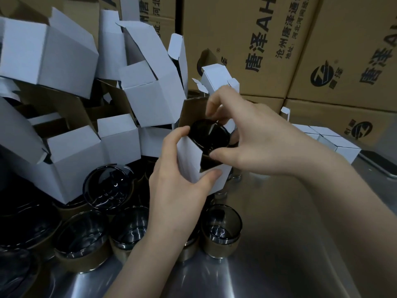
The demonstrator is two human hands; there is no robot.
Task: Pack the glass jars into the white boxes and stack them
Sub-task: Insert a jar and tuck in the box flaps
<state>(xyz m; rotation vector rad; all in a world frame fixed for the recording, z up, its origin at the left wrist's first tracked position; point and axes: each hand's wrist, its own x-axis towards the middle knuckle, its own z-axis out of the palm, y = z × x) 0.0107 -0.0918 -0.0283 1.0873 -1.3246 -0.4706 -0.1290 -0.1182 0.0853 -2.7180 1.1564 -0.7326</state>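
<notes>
Head-worn wide-angle view, forward and down, close over steel table (257,244).

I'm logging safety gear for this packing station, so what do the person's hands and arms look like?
Both bare. The left hand and right hand wear no gloves, and no rings show on the visible fingers. The left forearm and right forearm are uncovered as far as the frame reaches: no sleeves, watch or bracelet. The nails look short and unpainted.

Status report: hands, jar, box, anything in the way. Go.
Left hand grips box. Right hand pinches jar, partly in. Flap open, nothing in the way.
</notes>
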